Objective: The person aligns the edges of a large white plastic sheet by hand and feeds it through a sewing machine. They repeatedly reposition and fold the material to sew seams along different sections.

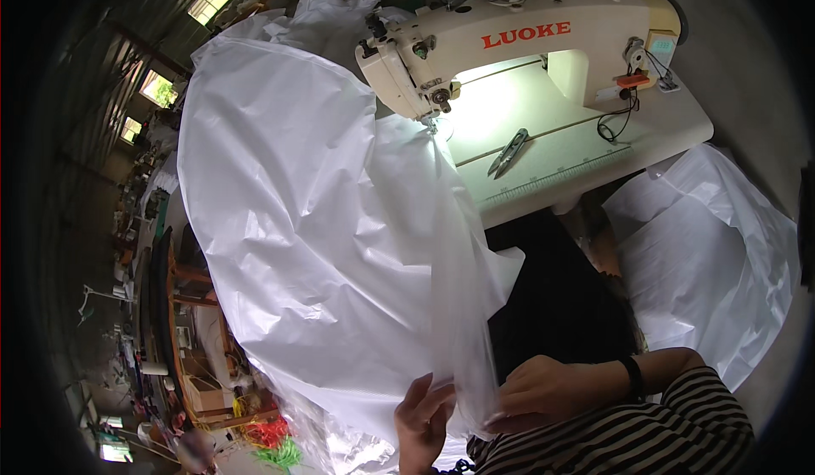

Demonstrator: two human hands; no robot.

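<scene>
A large, glossy white sheet [297, 212] spreads over the left and middle of the view, one corner lying under the needle area of the sewing machine [526, 42]. Its near edge runs down toward me as a folded strip. Low in the view, my left hand [422, 420] has its fingers curled on that strip. To its right, my right hand [543, 390], with a dark band on the wrist, is closed on the same edge; its fingertips are partly hidden. Thread snips [509, 152] lie on the machine bed.
More white sheet material [705, 254] hangs at the right of the machine table. A thin black cord [613, 127] dangles by the machine's right end. At the lower left stand a wooden frame [191, 275], a cardboard box [206, 394] and red and green strands [270, 432].
</scene>
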